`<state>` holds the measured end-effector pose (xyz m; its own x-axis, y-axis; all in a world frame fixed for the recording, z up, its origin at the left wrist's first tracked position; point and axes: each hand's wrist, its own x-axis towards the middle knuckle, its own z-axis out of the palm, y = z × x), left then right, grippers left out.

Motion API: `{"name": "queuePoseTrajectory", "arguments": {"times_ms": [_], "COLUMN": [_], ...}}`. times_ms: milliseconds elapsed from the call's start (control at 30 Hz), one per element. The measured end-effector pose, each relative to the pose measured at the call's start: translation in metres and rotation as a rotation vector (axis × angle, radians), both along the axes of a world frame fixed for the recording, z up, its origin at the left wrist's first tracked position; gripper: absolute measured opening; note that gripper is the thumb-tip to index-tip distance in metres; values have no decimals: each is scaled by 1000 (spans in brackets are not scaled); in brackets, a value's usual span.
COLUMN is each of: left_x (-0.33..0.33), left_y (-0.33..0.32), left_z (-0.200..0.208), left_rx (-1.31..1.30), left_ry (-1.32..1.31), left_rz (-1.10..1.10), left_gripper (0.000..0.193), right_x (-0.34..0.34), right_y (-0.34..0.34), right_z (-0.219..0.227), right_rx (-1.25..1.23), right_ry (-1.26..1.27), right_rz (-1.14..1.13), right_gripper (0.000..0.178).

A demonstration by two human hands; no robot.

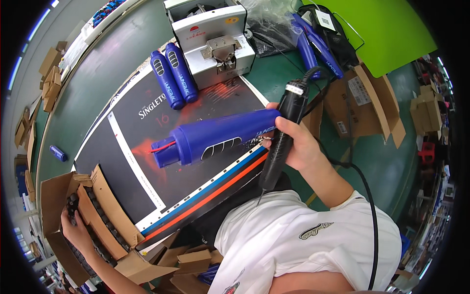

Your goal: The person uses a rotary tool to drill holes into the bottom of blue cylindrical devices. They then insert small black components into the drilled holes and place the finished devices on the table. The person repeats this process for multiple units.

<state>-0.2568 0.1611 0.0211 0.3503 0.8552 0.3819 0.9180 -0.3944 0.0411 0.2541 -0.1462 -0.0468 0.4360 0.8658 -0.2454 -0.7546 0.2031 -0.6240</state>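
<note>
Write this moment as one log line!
Left hand: touching black part at cardboard box | Right hand: holding black corded tool and blue tube | Nearby: two blue tubes beside white machine

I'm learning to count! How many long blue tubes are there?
5 blue tubes: one in the right hand, two left of the white machine, two by the green sheet. Others may be hidden.

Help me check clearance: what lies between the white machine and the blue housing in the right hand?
In the head view, only the black mat, with reddish marks, shows between machine and housing.
</note>
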Motion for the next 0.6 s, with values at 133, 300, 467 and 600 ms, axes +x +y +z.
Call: {"name": "queuePoseTrajectory", "arguments": {"times_ms": [133, 300, 467, 600], "left_x": [74, 173, 241, 249], "left_y": [-78, -170, -178, -173], "left_z": [14, 1, -13, -21], "left_rx": [-191, -656, -959, -905], "left_ry": [-721, -1197, -1547, -1414], "left_rz": [-141, -434, -589, -472], "left_gripper": [28, 28, 38, 44], "right_x": [9, 17, 31, 28], "right_y": [3, 9, 9, 11], "right_z": [7, 18, 12, 16], "right_rx": [-21, -130, -124, -106], "right_ry": [-66, -154, -240, -244], "right_rz": [-20, -57, -21, -21], "right_gripper": [40, 39, 41, 43]}}
